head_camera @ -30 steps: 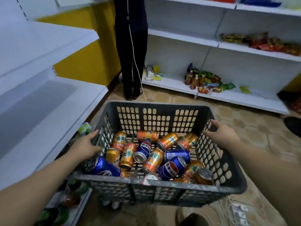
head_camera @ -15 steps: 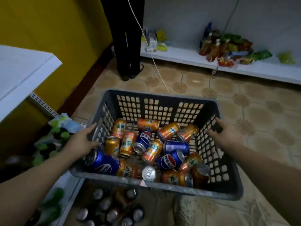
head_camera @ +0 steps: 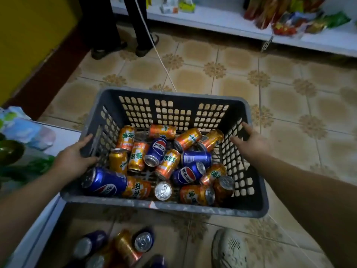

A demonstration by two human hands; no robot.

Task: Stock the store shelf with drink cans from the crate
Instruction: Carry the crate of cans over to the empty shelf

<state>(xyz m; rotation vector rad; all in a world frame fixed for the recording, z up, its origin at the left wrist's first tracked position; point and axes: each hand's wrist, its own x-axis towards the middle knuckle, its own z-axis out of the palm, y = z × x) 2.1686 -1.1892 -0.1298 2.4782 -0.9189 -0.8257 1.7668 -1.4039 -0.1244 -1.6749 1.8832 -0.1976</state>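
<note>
Item: grey plastic crate (head_camera: 166, 206), lattice-sided, open-topped, held above a tan patterned tile floor (head_camera: 289, 89) at the centre of the scene.

Hands: the left hand (head_camera: 74, 158) grips the crate's left wall at nine o'clock, thumb inside the lattice and fingers wrapped over the rim and down the outside. The right hand (head_camera: 251, 143) sits at the right wall at three o'clock, fingers curled loosely over the rim; how firmly it clamps I cannot tell.

Contents: a loose heap of drink cans lying on their sides and on end, touching one another.
- Orange cans (head_camera: 136, 158), the larger share, spread from twelve o'clock to five o'clock.
- Blue cans: one large blue can (head_camera: 105, 182) lying against the near wall at seven o'clock, just beside the left hand; a second blue can (head_camera: 156, 151) tilted at the centre; a third (head_camera: 197, 158) and a fourth (head_camera: 188, 174) right of centre.
- One upright can (head_camera: 163, 191) showing only its silver top, at six o'clock against the near wall.

Surroundings: more loose cans (head_camera: 123, 246) lie below the crate at six to seven o'clock, blurred. A pale shoe (head_camera: 229, 250) stands at five o'clock. A white low shelf (head_camera: 222, 21) with bright snack packets (head_camera: 289, 18) runs across twelve to two o'clock. Another person's dark legs (head_camera: 123, 22) stand at eleven o'clock beside a yellow wall (head_camera: 29, 35). A white shelf edge (head_camera: 38, 225) with green-topped bottles (head_camera: 11, 151) lies at nine o'clock.
</note>
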